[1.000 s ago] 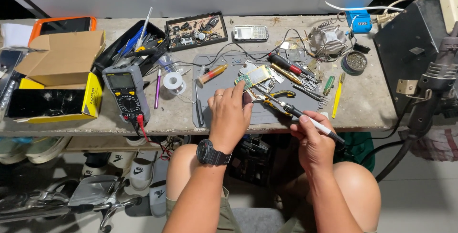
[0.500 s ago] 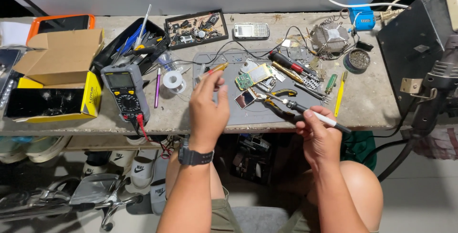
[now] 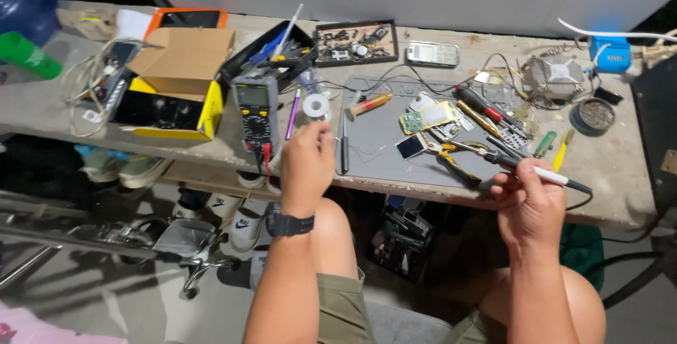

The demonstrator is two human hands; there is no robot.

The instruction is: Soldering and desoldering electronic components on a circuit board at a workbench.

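My left hand (image 3: 307, 164), with a black watch (image 3: 289, 224) on its wrist, hovers over the bench's front edge, left of the grey work mat (image 3: 384, 150). Its curled fingers point at a white solder spool (image 3: 316, 106); I cannot tell whether they pinch anything. My right hand (image 3: 529, 203) grips a soldering iron (image 3: 549, 174) with a white and black handle. The iron's tip points left toward yellow-handled pliers (image 3: 455, 166) and a small dark screen part (image 3: 409, 146). A green and yellow circuit board (image 3: 430, 116) lies on the mat behind them.
A grey multimeter (image 3: 255, 110) with red leads sits left of the spool, beside a yellow box with cardboard flaps (image 3: 180, 80). Behind the mat are a black parts tray (image 3: 356, 42) and a phone (image 3: 432, 53). Screwdrivers (image 3: 479, 104), a round tin (image 3: 596, 115) and a metal heat sink (image 3: 557, 76) crowd the right.
My left hand has lifted off the mat and moved left to the solder spool. My right hand with the iron has drawn back slightly toward the bench edge. The camera has shifted.
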